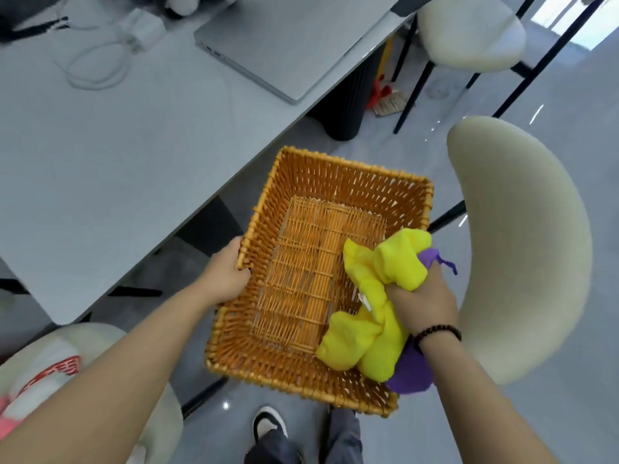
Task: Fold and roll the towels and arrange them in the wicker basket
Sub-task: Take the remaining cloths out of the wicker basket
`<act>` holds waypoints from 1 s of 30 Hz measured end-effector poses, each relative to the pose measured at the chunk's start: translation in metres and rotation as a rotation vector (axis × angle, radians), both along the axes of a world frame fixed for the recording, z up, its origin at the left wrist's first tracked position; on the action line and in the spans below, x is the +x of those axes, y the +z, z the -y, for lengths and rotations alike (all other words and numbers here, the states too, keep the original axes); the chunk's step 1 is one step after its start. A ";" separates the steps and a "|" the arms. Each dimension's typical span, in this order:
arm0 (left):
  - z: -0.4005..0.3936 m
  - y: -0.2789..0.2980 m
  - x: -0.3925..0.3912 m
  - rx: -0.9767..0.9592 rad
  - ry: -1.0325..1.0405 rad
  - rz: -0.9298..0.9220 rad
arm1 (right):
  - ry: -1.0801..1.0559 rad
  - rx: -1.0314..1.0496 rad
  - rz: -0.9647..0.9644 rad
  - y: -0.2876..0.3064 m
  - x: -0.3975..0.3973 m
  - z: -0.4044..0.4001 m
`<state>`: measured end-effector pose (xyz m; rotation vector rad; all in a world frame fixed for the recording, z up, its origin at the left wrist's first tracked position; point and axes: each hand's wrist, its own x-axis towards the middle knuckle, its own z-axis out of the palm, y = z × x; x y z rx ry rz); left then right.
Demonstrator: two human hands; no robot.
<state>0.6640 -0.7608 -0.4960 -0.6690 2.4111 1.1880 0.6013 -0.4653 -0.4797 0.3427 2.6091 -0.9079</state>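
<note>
An orange wicker basket [301, 182] hangs in the air beside the table, above the floor. My left hand [227, 272] grips its left rim. My right hand [425, 299] clutches a crumpled yellow towel [375, 333] together with a purple towel [412, 373] over the basket's right side. The yellow one bunches above and below my fist; the purple one shows under my wrist and behind my fingers. The basket's woven floor is otherwise bare.
A grey table [110, 155] lies to the left, with a closed laptop [288, 45] and a white charger cable [97, 61] on it. Cream chairs stand at the right [522, 249], upper right [469, 28] and lower left [100, 339]. My feet [268, 423] are below.
</note>
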 end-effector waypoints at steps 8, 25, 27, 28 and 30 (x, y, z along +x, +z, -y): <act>-0.004 -0.078 -0.057 -0.045 -0.015 0.040 | -0.041 0.114 -0.041 -0.063 -0.018 0.002; -0.056 -0.024 0.014 0.165 0.313 -0.345 | 0.118 -0.151 -0.294 0.023 0.017 0.041; -0.058 -0.014 0.035 0.500 0.432 -0.316 | 0.165 -0.327 -0.243 0.041 0.032 0.064; -0.060 -0.008 0.048 0.637 0.495 -0.275 | 0.203 -0.392 -0.206 0.047 0.040 0.077; -0.059 -0.001 0.080 0.808 0.601 -0.194 | 0.287 -0.486 -0.109 0.054 0.060 0.101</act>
